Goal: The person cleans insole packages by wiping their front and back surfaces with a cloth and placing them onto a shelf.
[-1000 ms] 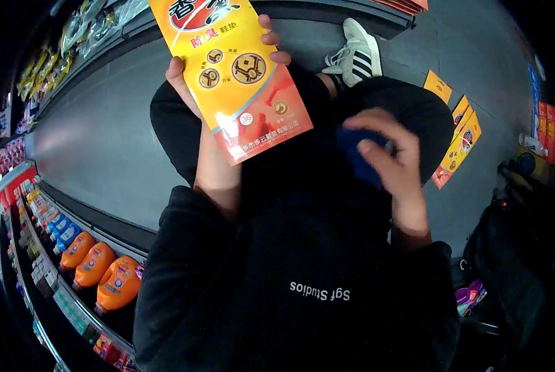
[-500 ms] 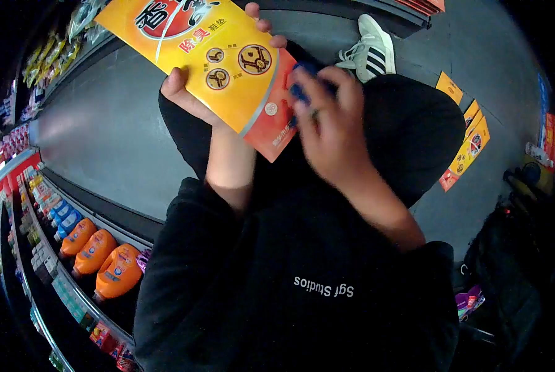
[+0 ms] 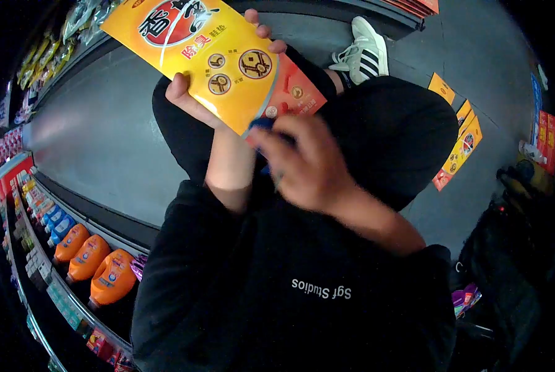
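Observation:
A yellow and red insole packet with Chinese print rests across my left hand. The thumb lies over its left edge and the fingertips curl over the far right edge, so the palm is hidden underneath. My right hand is at the packet's near corner, its fingers closed around a small dark blue thing. Motion blur and the fingers hide what kind of thing this is. It appears to touch the corner or lie just in front of it.
More yellow insole packets lie on the grey floor right of my crossed legs. A shelf with orange bottles runs along the left. A dark bag-like heap stands at lower right. My white sneaker is ahead.
My right hand has moved down and left with the blue thing, from the packet's red right end to its near corner. The red end is now more exposed. My left hand keeps its hold.

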`<state>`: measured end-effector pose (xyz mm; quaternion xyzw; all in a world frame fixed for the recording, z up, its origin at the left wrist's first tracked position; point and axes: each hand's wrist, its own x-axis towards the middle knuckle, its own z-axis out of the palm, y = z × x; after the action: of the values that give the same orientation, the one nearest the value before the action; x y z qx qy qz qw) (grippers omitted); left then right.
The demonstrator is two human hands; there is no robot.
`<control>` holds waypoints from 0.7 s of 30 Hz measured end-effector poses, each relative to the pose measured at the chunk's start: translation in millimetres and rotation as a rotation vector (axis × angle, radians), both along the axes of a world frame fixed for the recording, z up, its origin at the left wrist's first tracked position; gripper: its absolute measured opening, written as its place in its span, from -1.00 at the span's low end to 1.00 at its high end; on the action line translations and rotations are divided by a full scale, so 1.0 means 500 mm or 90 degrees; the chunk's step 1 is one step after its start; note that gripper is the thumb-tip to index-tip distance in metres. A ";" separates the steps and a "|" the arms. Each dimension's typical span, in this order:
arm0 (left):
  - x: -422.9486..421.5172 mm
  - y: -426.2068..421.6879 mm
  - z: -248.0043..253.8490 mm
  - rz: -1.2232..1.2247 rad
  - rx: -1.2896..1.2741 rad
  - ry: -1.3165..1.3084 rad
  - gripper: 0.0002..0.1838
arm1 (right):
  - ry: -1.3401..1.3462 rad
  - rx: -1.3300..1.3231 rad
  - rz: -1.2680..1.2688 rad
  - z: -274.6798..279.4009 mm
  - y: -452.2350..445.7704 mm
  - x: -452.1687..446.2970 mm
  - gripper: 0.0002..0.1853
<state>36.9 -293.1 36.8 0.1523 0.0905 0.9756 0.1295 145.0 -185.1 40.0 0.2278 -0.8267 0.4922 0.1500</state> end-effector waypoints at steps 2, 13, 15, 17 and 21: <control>0.009 0.007 0.026 -0.013 -0.007 -0.002 -0.01 | 0.040 0.113 -0.097 -0.010 0.057 -0.041 -0.65; 0.020 0.008 0.035 -0.107 0.080 -0.100 -0.05 | -0.275 -0.636 -0.189 0.027 0.234 -0.047 -0.34; 0.026 0.013 0.053 -0.108 0.084 -0.165 -0.09 | -0.251 -0.510 -0.204 0.044 0.212 -0.034 -0.32; 0.026 0.010 0.046 -0.109 0.084 -0.197 -0.11 | -0.246 -0.307 -0.210 0.067 0.180 -0.014 -0.33; 0.025 0.017 0.000 -0.120 -0.066 -0.084 -0.06 | -0.125 0.032 -0.116 0.042 0.136 -0.030 -0.44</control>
<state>49.5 -284.3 36.5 0.0886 0.1176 0.9609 0.2344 130.0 -116.9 61.2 0.1063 -0.8665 0.4759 0.1065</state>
